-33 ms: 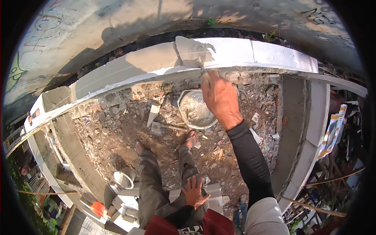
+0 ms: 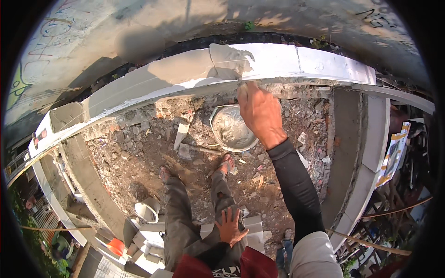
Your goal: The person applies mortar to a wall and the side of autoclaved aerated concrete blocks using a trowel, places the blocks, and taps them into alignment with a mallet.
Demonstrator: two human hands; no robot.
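My right hand (image 2: 260, 111) is closed round the handle of a trowel (image 2: 240, 73), held against the face of a low wall of pale blocks (image 2: 273, 62). Its blade is hard to tell from the grey mortar patch (image 2: 229, 58) around it. Below and left of this hand, a round pail (image 2: 214, 125) filled with wet grey mortar (image 2: 230, 126) stands on the rubble. My left hand (image 2: 229, 228) rests open on my right leg, fingers spread, with nothing in it.
A hoe-like tool (image 2: 185, 151) and a pale block offcut (image 2: 181, 134) lie before my feet. A white bucket (image 2: 147, 211) stands left of my legs near loose blocks (image 2: 150, 243). Another person's blue-trousered leg (image 2: 284, 255) shows at lower right. A concrete beam (image 2: 343, 153) runs along the right.
My right hand has shifted very slightly upward at the wall. The grey shape at the block's top left edge has altered a little. My left hand has stayed put.
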